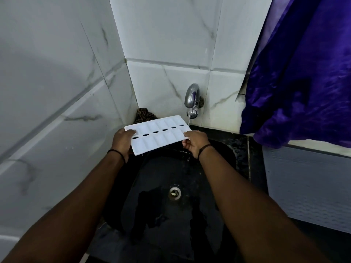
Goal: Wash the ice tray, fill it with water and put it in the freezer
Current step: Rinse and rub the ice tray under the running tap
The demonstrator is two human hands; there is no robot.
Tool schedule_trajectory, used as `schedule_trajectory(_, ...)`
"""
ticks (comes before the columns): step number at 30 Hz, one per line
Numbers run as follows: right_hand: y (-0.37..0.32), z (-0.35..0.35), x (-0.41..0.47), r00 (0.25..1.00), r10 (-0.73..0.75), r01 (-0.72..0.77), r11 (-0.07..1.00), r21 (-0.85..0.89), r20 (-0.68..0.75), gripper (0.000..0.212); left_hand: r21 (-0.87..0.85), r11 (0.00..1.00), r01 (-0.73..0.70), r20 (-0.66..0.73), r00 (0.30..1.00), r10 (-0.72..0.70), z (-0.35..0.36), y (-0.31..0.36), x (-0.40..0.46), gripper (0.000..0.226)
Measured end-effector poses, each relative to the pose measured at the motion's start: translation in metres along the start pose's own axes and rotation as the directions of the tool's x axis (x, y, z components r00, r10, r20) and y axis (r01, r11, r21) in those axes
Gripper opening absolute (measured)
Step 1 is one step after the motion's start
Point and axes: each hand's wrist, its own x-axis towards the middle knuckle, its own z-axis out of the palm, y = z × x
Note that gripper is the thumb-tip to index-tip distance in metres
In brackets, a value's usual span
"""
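Observation:
A white plastic ice tray (157,134) with two rows of compartments and a line of oval holes down its middle is held level above the black sink (171,186). My left hand (122,142) grips its left end, thumb on top. My right hand (193,143) grips its right end. A chrome tap (192,99) on the tiled wall runs a thin stream of water that falls at the tray's far right corner.
A dark patterned cloth (144,114) sits in the corner behind the tray. A purple cloth (300,73) hangs over a white appliance (307,186) at the right. The sink drain (174,193) lies in the wet basin. White marbled tiles close in the left and back.

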Motion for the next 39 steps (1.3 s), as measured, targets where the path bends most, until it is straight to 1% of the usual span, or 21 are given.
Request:
schedule_trajectory(2, -0.001, 0.001, 0.001, 0.997, 0.011, -0.009, 1.0, -0.027, 0.072, 0.016, 0.008, 1.0, -0.014, -0.007, 1.0, 0.014, -0.004, 0.002, -0.004, 0.022)
schedule_trajectory(4, 0.001, -0.001, 0.001, 0.994, -0.041, 0.053, 0.992, -0.116, 0.097, 0.011, 0.035, 0.999, -0.018, 0.009, 1.0, 0.018, -0.005, 0.002, -0.007, 0.021)
schedule_trajectory(6, 0.007, -0.004, 0.003, 0.994, -0.074, 0.085, 0.985, -0.151, 0.076, 0.013, 0.08, 0.996, -0.029, 0.016, 0.999, 0.027, -0.005, 0.0, -0.007, 0.023)
schedule_trajectory(8, 0.011, -0.007, 0.004, 0.988, -0.149, 0.155, 0.966, -0.206, 0.044, 0.019, 0.117, 0.992, -0.038, 0.015, 0.999, 0.037, -0.003, -0.003, -0.007, 0.024)
schedule_trajectory(10, 0.015, -0.009, 0.005, 0.961, -0.277, 0.262, 0.897, -0.357, 0.008, 0.023, 0.129, 0.991, -0.025, 0.011, 1.0, 0.024, -0.002, -0.008, -0.007, 0.027)
schedule_trajectory(12, 0.016, -0.011, 0.004, 0.915, -0.403, 0.338, 0.777, -0.531, -0.006, 0.033, 0.129, 0.992, -0.003, 0.002, 1.0, 0.003, -0.002, -0.011, -0.006, 0.029)
schedule_trajectory(13, 0.015, -0.011, 0.004, 0.899, -0.438, 0.352, 0.715, -0.604, 0.006, 0.038, 0.129, 0.992, 0.004, 0.002, 1.0, -0.004, -0.002, -0.012, -0.005, 0.028)
schedule_trajectory(15, 0.012, -0.009, 0.004, 0.889, -0.455, 0.347, 0.607, -0.715, 0.046, 0.04, 0.129, 0.992, 0.012, 0.0, 1.0, -0.012, -0.001, -0.012, -0.004, 0.027)
schedule_trajectory(17, 0.01, -0.005, 0.006, 0.899, -0.434, 0.329, 0.571, -0.752, 0.063, 0.037, 0.127, 0.992, 0.014, -0.011, 1.0, -0.012, -0.001, -0.01, -0.002, 0.024)
schedule_trajectory(18, 0.009, -0.003, 0.006, 0.907, -0.417, 0.326, 0.591, -0.738, 0.066, 0.033, 0.126, 0.992, 0.013, -0.019, 1.0, -0.011, -0.001, -0.009, 0.0, 0.023)
schedule_trajectory(20, 0.009, 0.0, 0.005, 0.929, -0.363, 0.311, 0.669, -0.675, 0.068, 0.025, 0.128, 0.992, 0.0, -0.044, 0.999, 0.005, -0.001, -0.008, 0.002, 0.023)
schedule_trajectory(22, 0.01, 0.001, 0.003, 0.946, -0.31, 0.3, 0.708, -0.639, 0.1, 0.021, 0.146, 0.989, -0.02, -0.07, 0.997, 0.031, -0.001, -0.008, 0.004, 0.02)
schedule_trajectory(25, 0.012, -0.002, 0.0, 0.95, -0.248, 0.311, 0.741, -0.595, 0.188, 0.031, 0.173, 0.984, -0.039, -0.098, 0.994, 0.056, -0.003, -0.009, 0.004, 0.019)
schedule_trajectory(27, 0.013, -0.005, -0.001, 0.946, -0.239, 0.321, 0.787, -0.526, 0.22, 0.035, 0.185, 0.982, -0.041, -0.115, 0.991, 0.063, -0.005, -0.012, 0.005, 0.019)
schedule_trajectory(29, 0.014, -0.006, -0.001, 0.949, -0.252, 0.31, 0.86, -0.404, 0.192, 0.028, 0.184, 0.982, -0.041, -0.106, 0.992, 0.061, -0.004, -0.015, 0.006, 0.024)
schedule_trajectory(31, 0.014, -0.005, -0.001, 0.962, -0.267, 0.274, 0.926, -0.261, 0.061, 0.011, 0.177, 0.984, -0.037, -0.069, 0.996, 0.05, 0.002, -0.016, 0.006, 0.027)
schedule_trajectory(33, 0.012, -0.003, 0.0, 0.972, -0.222, 0.211, 0.969, -0.126, -0.081, 0.005, 0.155, 0.988, -0.028, -0.038, 0.999, 0.035, 0.009, -0.016, 0.004, 0.025)
schedule_trajectory(34, 0.01, -0.002, 0.0, 0.978, -0.179, 0.173, 0.983, -0.064, -0.11, 0.005, 0.143, 0.989, -0.025, -0.028, 0.999, 0.029, 0.011, -0.017, 0.003, 0.024)
schedule_trajectory(35, 0.007, -0.002, -0.001, 0.985, -0.132, 0.133, 0.991, 0.003, -0.109, 0.008, 0.135, 0.991, -0.022, -0.015, 1.0, 0.025, 0.013, -0.018, 0.003, 0.024)
schedule_trajectory(37, 0.001, 0.001, -0.006, 0.997, -0.06, 0.069, 0.983, 0.171, -0.058, 0.012, 0.125, 0.992, -0.015, 0.001, 1.0, 0.015, 0.015, -0.022, 0.004, 0.025)
schedule_trajectory(39, -0.005, 0.006, -0.011, 0.999, -0.035, 0.035, 0.942, 0.333, -0.008, 0.021, 0.107, 0.994, -0.014, -0.036, 0.999, 0.018, 0.015, -0.027, 0.005, 0.027)
